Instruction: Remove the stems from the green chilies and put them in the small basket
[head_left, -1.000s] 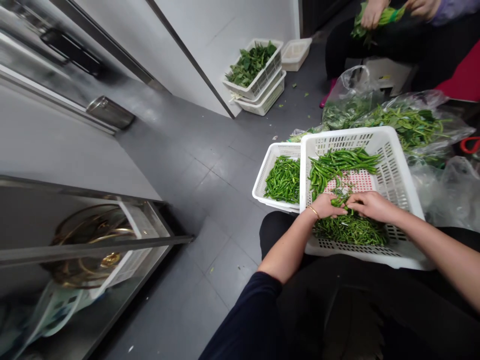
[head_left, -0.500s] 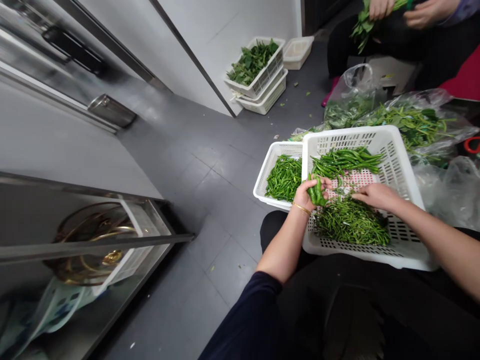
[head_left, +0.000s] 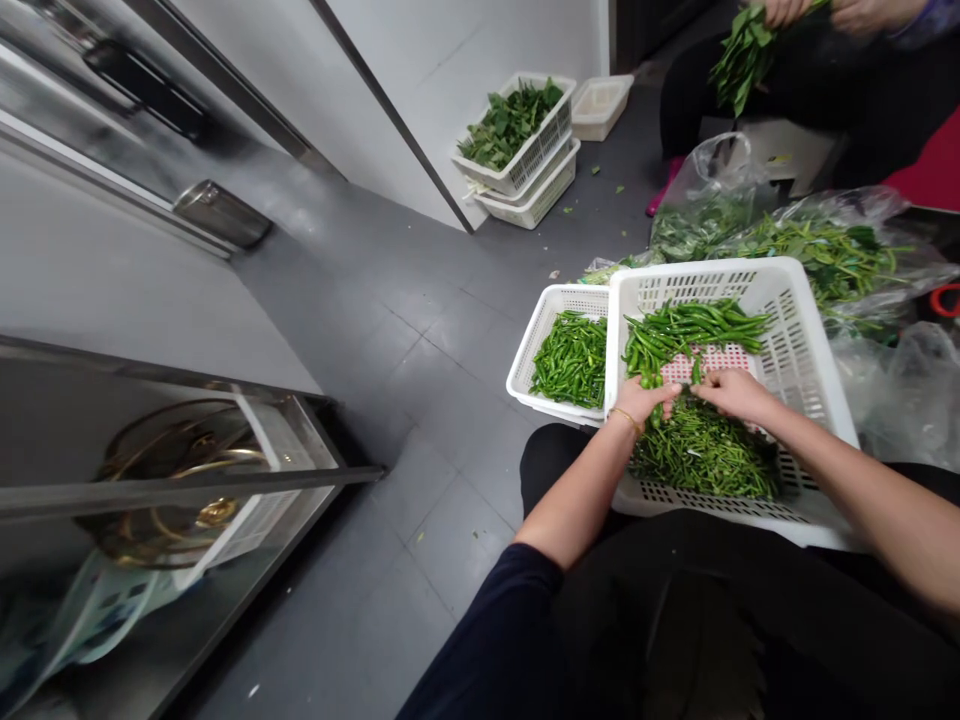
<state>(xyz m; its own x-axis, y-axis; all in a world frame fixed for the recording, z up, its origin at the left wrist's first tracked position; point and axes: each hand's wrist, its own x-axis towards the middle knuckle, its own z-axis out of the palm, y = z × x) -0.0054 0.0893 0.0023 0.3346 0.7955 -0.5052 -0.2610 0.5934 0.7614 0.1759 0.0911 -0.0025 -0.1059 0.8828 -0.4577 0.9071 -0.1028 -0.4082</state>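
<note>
A large white slotted basket (head_left: 709, 266) sits at my lap. Whole green chilies (head_left: 705, 322) lie along its far side, and a heap of thin green stems (head_left: 705, 455) fills the near side. My left hand (head_left: 646, 402) is closed around several green chilies, its thumb and fingertips reaching toward the right hand. Close beside it, my right hand (head_left: 733, 390) pinches at a single green chili (head_left: 696, 370), which points up between the two hands. The fingertips partly hide the grip. Left of the large basket, a smaller white basket (head_left: 517, 375) holds more green chilies.
Bags of leafy greens (head_left: 832, 250) lie beyond the basket, near another person's hands (head_left: 862, 14) holding a leafy bunch. Stacked baskets (head_left: 536, 205) with leaves stand by the wall. A metal shelf (head_left: 330, 480) is at left, and scraps dot the grey floor (head_left: 435, 420).
My left hand has moved right and turned over, bringing its chilies down to the stem heap. My right hand has come up beside it, with a chili at its fingertips.
</note>
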